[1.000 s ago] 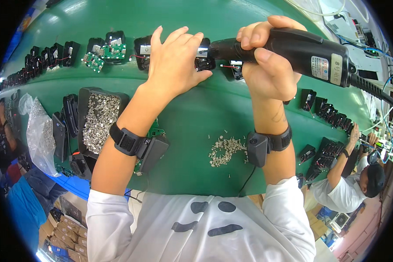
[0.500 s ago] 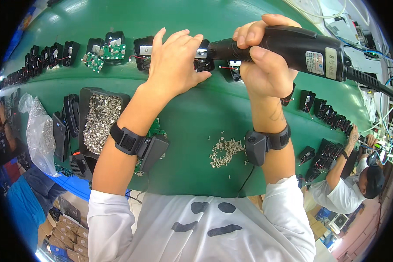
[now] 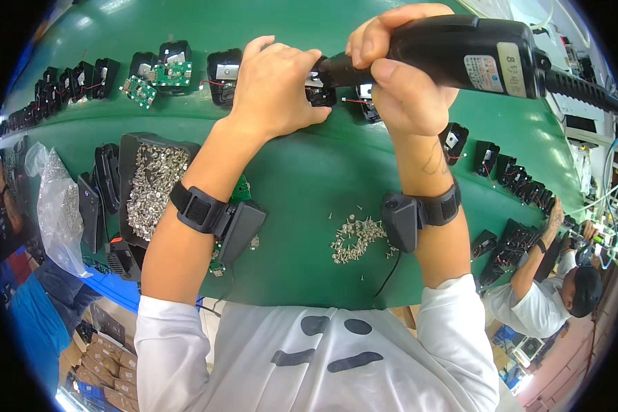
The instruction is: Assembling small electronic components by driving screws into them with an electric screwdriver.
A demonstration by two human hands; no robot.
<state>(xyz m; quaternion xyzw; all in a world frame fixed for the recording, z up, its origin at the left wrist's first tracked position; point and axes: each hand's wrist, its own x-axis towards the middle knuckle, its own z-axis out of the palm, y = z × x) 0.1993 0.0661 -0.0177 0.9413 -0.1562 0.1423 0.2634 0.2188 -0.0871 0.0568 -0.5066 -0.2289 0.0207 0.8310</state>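
My left hand (image 3: 271, 93) is closed over a black plastic housing (image 3: 223, 95) with a silver metal plate, its thumb by the housing's right end. In my right hand (image 3: 412, 82) lies a thick black electric screwdriver (image 3: 453, 51), held nearly level with its nose pointing left. That nose meets the right end of the housing, and the bit's contact point is hidden. Just below my right fingers sits another black housing (image 3: 366, 108) with a red and white wire. Several loose screws (image 3: 357, 239) lie in a pile between my forearms.
A black bin of screws (image 3: 156, 185) stands left of my left forearm, beside a clear plastic bag (image 3: 58, 213). Green circuit boards (image 3: 172, 73) rest on housings at the upper left. Rows of housings (image 3: 518, 180) line the green table (image 3: 302, 275). A co-worker (image 3: 542, 288) works at right.
My right hand and the screwdriver have shifted slightly left and up. My left hand stays on the housing, its fingers drawn a little closer together.
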